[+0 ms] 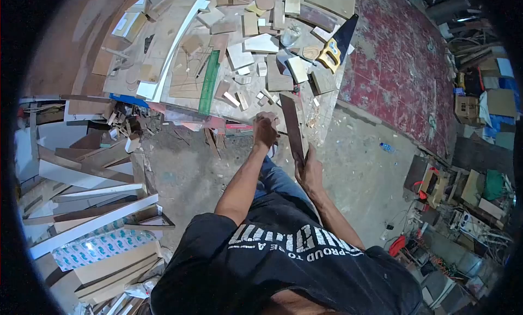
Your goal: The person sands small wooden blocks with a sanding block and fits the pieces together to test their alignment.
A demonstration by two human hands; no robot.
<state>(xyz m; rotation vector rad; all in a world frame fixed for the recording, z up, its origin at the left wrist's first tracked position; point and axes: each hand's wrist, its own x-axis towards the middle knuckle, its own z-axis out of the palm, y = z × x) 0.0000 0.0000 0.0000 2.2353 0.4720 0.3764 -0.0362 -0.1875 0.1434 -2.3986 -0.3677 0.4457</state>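
Observation:
My right hand [309, 174] is wrapped round the lower end of a long, dark brown wooden strip [292, 124]. The strip's far end reaches over the front edge of the worktable [256, 112]. To its left, my left hand [265, 131] is closed close to that edge; whatever it holds, if anything, is hidden. Small pale wood blocks [261, 97] lie just beyond my left hand. A green ruler [210, 83] rests on the table to the left. Up and to the right is a handsaw [338, 45] with a yellow handle and dark blade.
Many wood offcuts [262, 43] and a clear glass jar [290, 36] cover the table. A red, worn panel [400, 59] lies to the right. Stacked boards [98, 195] crowd the left side. Tools and scrap [463, 228] fill the right. A plastic bottle [387, 147] lies on the floor.

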